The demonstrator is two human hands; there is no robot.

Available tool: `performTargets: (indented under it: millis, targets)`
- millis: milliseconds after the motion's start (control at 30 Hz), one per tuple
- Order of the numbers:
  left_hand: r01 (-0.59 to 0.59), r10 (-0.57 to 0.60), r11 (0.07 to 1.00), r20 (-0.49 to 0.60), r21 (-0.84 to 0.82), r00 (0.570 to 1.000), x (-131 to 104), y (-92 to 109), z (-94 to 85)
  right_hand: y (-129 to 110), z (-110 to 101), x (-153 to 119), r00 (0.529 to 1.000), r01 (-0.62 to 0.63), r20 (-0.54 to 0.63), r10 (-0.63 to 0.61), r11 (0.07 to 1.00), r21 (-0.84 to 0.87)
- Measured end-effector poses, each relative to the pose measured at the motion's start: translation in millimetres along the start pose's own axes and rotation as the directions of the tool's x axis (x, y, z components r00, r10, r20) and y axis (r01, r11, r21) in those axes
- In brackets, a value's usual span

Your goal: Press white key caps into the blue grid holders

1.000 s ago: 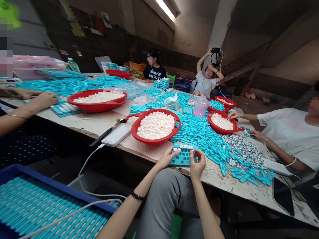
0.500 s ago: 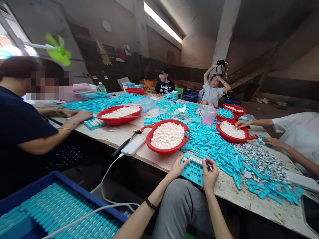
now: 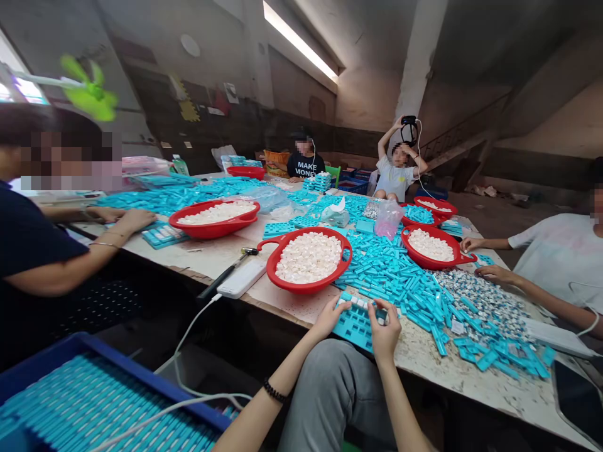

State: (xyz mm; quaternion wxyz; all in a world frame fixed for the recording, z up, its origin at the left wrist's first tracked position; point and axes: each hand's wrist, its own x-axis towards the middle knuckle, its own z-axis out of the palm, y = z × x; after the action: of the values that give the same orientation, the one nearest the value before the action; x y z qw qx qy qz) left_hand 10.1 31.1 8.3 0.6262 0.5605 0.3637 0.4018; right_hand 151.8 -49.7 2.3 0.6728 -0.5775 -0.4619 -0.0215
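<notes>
At the table's front edge I hold a turquoise plastic key tray [image 3: 354, 328] with rows of square holes and a row of white keycaps [image 3: 360, 302] along its far side. My left hand [image 3: 328, 316] grips its left edge, the thumb on top by the white caps. My right hand [image 3: 385, 326] is at the right side, thumb and finger pinched at the row's right end; whether a loose cap is between them is hidden. Just beyond, a red basket [image 3: 308, 287] is full of white keycaps [image 3: 308, 256].
Loose turquoise parts [image 3: 391, 267] heap behind the tray. A hammer [image 3: 230, 271] and a white power bank [image 3: 242, 279] lie left. A blue crate [image 3: 136, 364] of stacked turquoise pieces stands lower left. Co-workers sit at left, right and far side. A phone [image 3: 577, 392] lies right.
The whole view has shifted slightly, so things appear further left. My right hand has moved inward along the row of white caps. The right-hand co-worker's hand has left the basket's caps.
</notes>
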Motion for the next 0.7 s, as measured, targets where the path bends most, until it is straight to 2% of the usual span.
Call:
performTargets:
  millis: [133, 267, 367, 533, 700]
  targets:
    - [0.012, -0.018, 0.996, -0.055, -0.092, 0.998, 1.5, 0.3, 1.3, -1.8, 0.7, 0.2, 0.977, 0.210, -0.002, -0.212, 0.970, -0.120]
    - [0.014, -0.020, 0.994, -0.063, -0.106, 0.998, 3.1, -1.3, 1.5, -3.7, 2.8, 0.1, 0.939, 0.334, 0.134, -0.315, 0.930, -0.152]
    - [0.021, -0.025, 0.996, -0.040, -0.084, 0.999, 4.5, -4.4, 0.8, -4.5, 3.7, 0.1, 0.935, 0.331, 0.196, -0.296, 0.926, -0.182]
    - [0.019, -0.019, 0.999, 0.011, -0.040, 1.000, 2.4, -3.3, -1.3, -4.3, 4.3, -1.2, 0.957, 0.237, 0.226, -0.182, 0.939, -0.250]
    - [0.011, -0.010, 0.999, 0.035, -0.047, 0.999, -0.3, 0.5, -2.0, -2.0, 6.1, -2.6, 0.949, 0.244, 0.258, -0.181, 0.940, -0.240]
